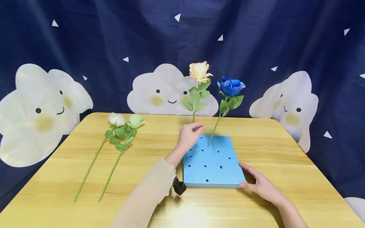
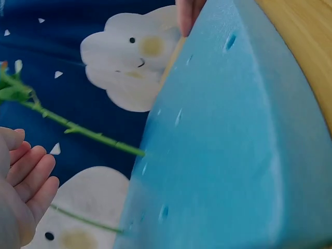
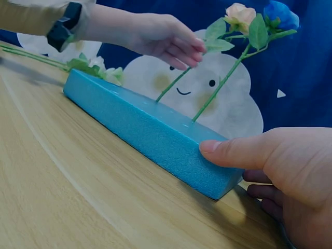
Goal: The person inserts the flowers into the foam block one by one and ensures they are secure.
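Observation:
A blue foam board (image 1: 212, 161) with small holes lies on the table. A peach rose (image 1: 199, 71) and a blue rose (image 1: 231, 87) stand in it, the blue one leaning right. My left hand (image 1: 190, 134) is beside the peach rose's stem, over the board's far left part; in the left wrist view its fingers (image 2: 36, 171) are loosely bent with nothing between them. At the near right corner my right hand (image 1: 260, 185) grips the board, thumb (image 3: 228, 150) on the front face and fingers along the right side.
Left of the board, a white rose (image 1: 116, 119) and a pale green rose (image 1: 136, 121) lie on the wooden table (image 1: 159, 133), stems toward me. A black device (image 1: 179, 186) is strapped to my left wrist. Behind the table hangs a dark blue curtain (image 1: 154, 34) with clouds.

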{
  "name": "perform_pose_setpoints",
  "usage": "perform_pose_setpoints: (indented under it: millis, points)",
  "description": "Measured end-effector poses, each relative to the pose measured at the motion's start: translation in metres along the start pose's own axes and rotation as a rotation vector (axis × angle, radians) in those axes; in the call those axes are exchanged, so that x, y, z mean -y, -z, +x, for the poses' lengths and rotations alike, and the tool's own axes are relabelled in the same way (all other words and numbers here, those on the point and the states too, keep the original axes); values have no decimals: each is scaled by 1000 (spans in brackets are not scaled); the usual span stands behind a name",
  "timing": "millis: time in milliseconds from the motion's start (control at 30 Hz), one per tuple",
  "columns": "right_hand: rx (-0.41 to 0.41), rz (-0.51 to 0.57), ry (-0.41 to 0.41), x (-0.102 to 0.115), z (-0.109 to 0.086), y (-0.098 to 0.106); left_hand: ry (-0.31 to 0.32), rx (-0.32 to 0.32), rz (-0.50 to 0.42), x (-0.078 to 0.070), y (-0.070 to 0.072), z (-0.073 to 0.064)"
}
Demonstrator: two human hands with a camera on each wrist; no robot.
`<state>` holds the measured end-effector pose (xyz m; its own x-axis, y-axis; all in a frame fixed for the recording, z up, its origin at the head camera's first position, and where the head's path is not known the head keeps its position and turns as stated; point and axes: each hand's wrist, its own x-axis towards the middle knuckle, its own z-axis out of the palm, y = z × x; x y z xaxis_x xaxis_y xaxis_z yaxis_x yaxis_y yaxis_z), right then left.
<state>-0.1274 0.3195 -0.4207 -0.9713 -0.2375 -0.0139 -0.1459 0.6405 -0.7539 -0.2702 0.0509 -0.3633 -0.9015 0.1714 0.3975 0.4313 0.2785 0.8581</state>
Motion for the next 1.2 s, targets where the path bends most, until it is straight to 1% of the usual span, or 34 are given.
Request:
perform_pose_setpoints:
  millis: [100, 267, 333, 500, 600, 700, 800, 900, 967, 1100, 1200]
  points:
    - [-6, -12, 3, 0, 0, 0, 20, -32, -19, 4, 16, -6]
    - [-1, -19, 11, 2, -1, 0, 138, -66, -17, 11, 54, -15]
    - [2, -16, 10, 2, -2, 0, 181, -79, 11, 13, 72, -18]
    - [4, -1, 14, 2, -1, 1, 255, -93, 93, 24, 123, -27]
    - [4, 5, 20, 1, -1, 1, 298, -119, 126, 33, 155, -37]
    - [5, -2, 19, 1, 0, 1, 359, -163, 128, 41, 184, -49]
    - [6, -19, 7, 0, -3, 2, 422, -168, 120, 49, 206, -62]
    - [5, -36, 4, 0, -5, 3, 485, -142, 113, 56, 224, -73]
    - [3, -42, 4, 0, -4, 2, 513, -122, 121, 61, 232, -80]
    - [-1, -53, 6, 1, -3, 2, 595, -86, 107, 71, 238, -88]
    - [2, -54, 9, 2, -1, 2, 627, -56, 129, 79, 238, -92]
